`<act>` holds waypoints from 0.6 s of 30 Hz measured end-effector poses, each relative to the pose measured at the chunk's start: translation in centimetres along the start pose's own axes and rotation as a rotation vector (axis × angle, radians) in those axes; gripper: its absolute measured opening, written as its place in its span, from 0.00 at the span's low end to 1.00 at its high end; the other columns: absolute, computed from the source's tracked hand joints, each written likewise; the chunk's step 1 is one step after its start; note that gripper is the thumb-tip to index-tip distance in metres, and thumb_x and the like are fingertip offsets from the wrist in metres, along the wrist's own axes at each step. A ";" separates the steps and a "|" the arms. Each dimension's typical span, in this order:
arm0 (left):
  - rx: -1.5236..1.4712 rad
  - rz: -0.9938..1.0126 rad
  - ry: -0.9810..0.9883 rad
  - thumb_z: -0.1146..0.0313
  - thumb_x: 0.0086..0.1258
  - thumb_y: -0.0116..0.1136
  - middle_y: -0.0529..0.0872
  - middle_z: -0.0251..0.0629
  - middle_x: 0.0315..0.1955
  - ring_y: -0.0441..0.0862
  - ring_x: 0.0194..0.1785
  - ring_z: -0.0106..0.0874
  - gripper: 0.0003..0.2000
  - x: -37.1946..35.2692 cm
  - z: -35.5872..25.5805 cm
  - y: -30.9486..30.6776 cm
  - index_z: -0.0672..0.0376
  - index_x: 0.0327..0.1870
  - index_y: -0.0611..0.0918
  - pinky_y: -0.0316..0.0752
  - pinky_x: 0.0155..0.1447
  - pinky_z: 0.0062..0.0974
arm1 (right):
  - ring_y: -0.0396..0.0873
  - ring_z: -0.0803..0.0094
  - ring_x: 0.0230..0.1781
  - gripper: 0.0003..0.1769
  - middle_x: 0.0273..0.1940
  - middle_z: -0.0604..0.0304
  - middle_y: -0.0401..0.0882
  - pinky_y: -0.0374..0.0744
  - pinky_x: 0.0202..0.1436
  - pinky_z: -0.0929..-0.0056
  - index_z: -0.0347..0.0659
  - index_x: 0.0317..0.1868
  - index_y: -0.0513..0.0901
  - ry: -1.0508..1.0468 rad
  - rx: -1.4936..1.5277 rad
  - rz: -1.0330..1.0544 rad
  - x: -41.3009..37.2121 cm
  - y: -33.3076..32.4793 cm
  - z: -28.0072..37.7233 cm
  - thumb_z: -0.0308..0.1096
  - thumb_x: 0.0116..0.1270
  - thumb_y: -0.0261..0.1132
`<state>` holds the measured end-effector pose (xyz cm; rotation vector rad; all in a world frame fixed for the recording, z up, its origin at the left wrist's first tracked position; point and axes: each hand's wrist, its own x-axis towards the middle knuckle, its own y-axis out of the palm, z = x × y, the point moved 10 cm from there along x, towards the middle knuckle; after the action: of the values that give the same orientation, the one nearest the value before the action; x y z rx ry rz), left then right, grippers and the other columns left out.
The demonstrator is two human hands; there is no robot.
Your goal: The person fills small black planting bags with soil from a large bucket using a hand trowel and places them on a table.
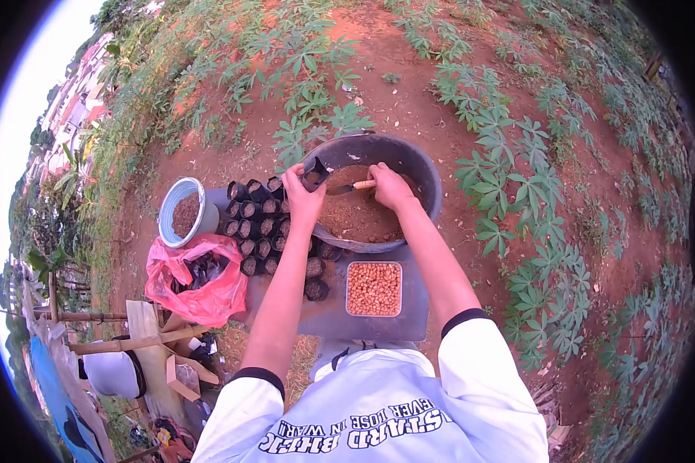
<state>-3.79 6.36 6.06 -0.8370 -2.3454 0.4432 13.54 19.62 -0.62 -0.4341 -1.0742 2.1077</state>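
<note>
My left hand point(304, 194) grips a black plastic seedling bag point(314, 174) over the left side of a large dark basin point(428, 166). Brown soil point(359, 214) lies inside the basin. In my right hand point(390, 187) is a small trowel point(363, 184) with a wooden handle, its blade pointing left at the seedling bag. Left of the basin stand several soil-filled black seedling bags point(249, 209) in rows, partly hidden by my left forearm. A clear square tub of yellow-orange seeds or kernels point(374, 288) sits in front of the basin.
All this rests on a grey table point(409, 309). At its left are a light blue bucket point(206, 216) with soil and a pink plastic bag point(170, 270) holding black plastic. Leafy plants point(510, 185) grow in red soil beyond. Wooden planks point(156, 363) stand at lower left.
</note>
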 end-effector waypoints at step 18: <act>-0.006 0.017 -0.005 0.75 0.51 0.72 0.72 0.48 0.50 0.75 0.57 0.46 0.30 0.1 0.0 0.0 0.62 0.56 0.70 0.72 0.62 0.40 | 0.81 0.47 0.53 0.12 0.51 0.46 0.77 0.79 0.58 0.53 0.39 0.41 0.78 0.045 -0.007 0.029 0.1 0.3 0.0 0.17 0.56 0.62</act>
<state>-3.87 6.45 6.11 -0.8604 -2.3468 0.4454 13.33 19.53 -0.83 -0.5003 -1.0561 2.1099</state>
